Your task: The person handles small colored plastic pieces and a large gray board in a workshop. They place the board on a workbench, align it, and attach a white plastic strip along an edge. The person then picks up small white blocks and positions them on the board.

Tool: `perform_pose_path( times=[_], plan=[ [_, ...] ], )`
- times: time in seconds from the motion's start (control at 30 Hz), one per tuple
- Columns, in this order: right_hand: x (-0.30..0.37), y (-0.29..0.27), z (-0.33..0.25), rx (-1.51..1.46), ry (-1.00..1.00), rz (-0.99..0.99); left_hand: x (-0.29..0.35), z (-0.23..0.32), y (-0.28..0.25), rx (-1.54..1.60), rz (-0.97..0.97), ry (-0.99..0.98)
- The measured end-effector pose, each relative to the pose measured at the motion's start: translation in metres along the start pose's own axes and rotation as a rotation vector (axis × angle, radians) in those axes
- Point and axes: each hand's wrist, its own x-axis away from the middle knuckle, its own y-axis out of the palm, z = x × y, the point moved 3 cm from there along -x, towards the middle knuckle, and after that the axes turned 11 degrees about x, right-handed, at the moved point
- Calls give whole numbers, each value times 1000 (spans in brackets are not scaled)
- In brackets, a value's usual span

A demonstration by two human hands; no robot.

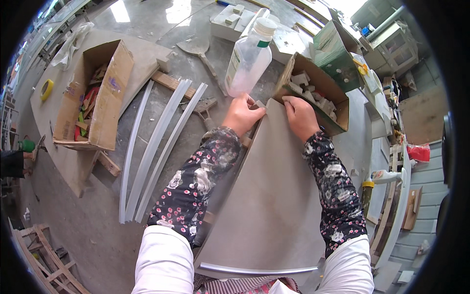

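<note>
A large grey flat panel (pixel 274 181) stretches away in front of me, with a white strip (pixel 259 270) along its near edge. At its far left corner my left hand (pixel 242 115) is closed, thumb and fingers pinched around a small greyish piece (pixel 258 104) that they partly hide. My right hand (pixel 300 118) rests at the far right corner, its fingers bent together over the panel's edge. Just beyond the left hand stands a translucent plastic bottle (pixel 248 61) with a white cap. Beside the right hand, a cardboard box (pixel 338 122) holds several whitish blocks.
Several long pale strips (pixel 156 147) lean left of my left forearm. Farther left, an open cardboard box (pixel 110 98) of coloured scraps and a yellow tape roll (pixel 47 89) sit on another board (pixel 142 59). A flat scraper-like tool (pixel 196 46) lies beyond. A green-stained box (pixel 338 56) stands far right.
</note>
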Motion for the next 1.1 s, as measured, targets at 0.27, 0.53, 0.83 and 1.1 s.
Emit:
perform_pose_path(
  times=[0.27,0.53,0.83,1.1],
  plan=[
    [-15,33,20,39,274,-416,8,1,-7,-104,-47,-54],
    [-31,49,11,154,509,-606,13,2,-9,60,-48,-42],
    [-32,59,18,204,495,-579,19,16,-8,-208,20,221],
    [-33,63,25,211,471,-552,18,15,-8,-194,27,198]
  ],
)
